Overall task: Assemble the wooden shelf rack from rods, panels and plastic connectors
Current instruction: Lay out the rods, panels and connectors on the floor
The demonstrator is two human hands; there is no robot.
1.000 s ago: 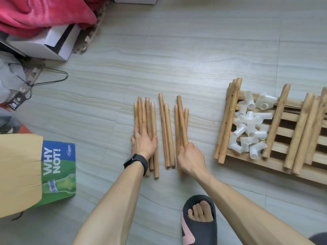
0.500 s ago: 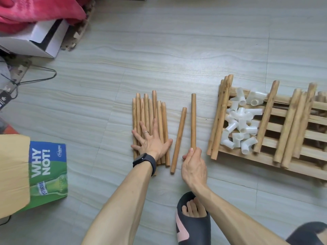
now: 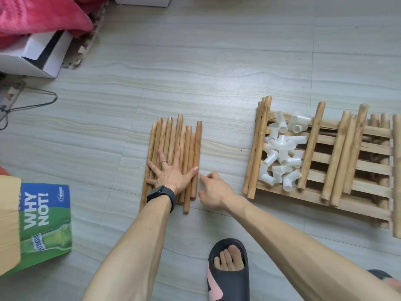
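Rods (image 3: 188, 144) lie packed side by side mid-floor (image 3: 217, 72), pinned under the flat, splayed left hand (image 3: 171, 173), probably to stop them rolling. The right hand (image 3: 213, 190), loosely curled and empty, sits just beside the outermost rod, seemingly squaring the row. Connectors (image 3: 282, 157) are heaped on the slatted panel (image 3: 368, 170) near the floor's right edge.

A: Passage between the rod bundle (image 3: 173, 153) and the slatted panel (image 3: 368, 168)?
B: A strip of bare floor (image 3: 225, 148) runs between them. The right hand (image 3: 211, 190) sits at its near end, the slipper (image 3: 227, 276) nearer still.
A: Left flank?
B: Floor runs free up to the green carton (image 3: 43, 224) and the wire hanger (image 3: 32, 101). The left hand (image 3: 171, 172) lies flat across the bundle; connectors (image 3: 280, 157) and loose rods (image 3: 310, 148) cover the panel top.
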